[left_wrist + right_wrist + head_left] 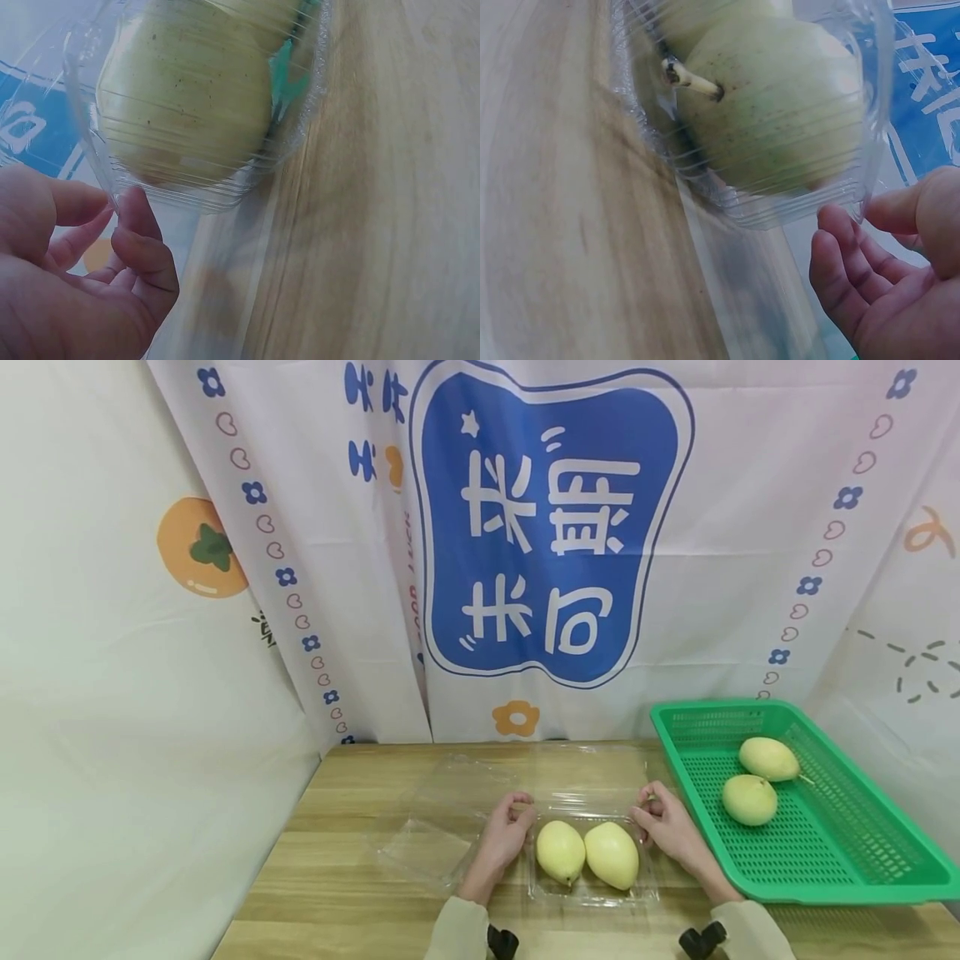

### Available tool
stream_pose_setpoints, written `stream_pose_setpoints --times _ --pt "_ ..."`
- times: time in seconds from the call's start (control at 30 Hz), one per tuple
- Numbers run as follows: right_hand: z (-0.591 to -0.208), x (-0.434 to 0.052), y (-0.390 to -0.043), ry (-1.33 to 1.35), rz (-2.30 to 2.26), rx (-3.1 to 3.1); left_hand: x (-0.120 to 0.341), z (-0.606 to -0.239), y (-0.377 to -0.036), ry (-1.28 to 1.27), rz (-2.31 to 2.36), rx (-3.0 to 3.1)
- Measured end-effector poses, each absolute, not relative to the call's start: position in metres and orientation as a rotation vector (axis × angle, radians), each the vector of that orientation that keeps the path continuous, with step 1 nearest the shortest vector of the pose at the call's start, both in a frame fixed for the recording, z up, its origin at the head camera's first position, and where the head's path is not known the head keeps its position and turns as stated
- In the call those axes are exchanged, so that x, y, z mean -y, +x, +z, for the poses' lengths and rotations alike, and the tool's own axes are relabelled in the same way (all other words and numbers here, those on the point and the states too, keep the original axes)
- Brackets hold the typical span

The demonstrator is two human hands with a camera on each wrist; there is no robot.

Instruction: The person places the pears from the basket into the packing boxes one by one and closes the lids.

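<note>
A clear plastic box [592, 897] sits on the wooden table with two yellow pears [558, 852] [611, 854] side by side in its tray. Its lid [592, 772] lies open behind them. My left hand [517, 810] is at the tray's back left corner. In the left wrist view its thumb and forefinger [112, 210] pinch the thin rim beside a pear [187, 97]. My right hand [647, 810] is at the back right corner. In the right wrist view its fingers [840, 240] curve loosely, and the thumb is by the box corner, close to a stemmed pear [780, 112].
A second clear box [435, 835] lies open, with nothing in it, just left of my left hand. A green mesh basket [825, 885] at the right holds two more pears [768, 758] [750, 799]. A printed curtain hangs behind the table [337, 893].
</note>
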State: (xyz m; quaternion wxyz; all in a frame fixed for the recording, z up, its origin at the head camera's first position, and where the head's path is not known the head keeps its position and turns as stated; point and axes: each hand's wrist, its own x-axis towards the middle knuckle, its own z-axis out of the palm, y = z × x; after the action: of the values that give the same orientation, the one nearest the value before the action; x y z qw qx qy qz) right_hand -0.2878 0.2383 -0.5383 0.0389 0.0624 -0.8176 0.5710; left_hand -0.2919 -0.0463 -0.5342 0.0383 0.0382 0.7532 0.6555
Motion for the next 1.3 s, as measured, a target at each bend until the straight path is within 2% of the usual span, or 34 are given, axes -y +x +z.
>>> stream_pose_setpoints --times 1.3 --pt "-0.5379 -0.2376 -0.2821 0.287 1.821 2.454 0.0468 -0.5380 -0.2933 0.109 2.018 -2.308"
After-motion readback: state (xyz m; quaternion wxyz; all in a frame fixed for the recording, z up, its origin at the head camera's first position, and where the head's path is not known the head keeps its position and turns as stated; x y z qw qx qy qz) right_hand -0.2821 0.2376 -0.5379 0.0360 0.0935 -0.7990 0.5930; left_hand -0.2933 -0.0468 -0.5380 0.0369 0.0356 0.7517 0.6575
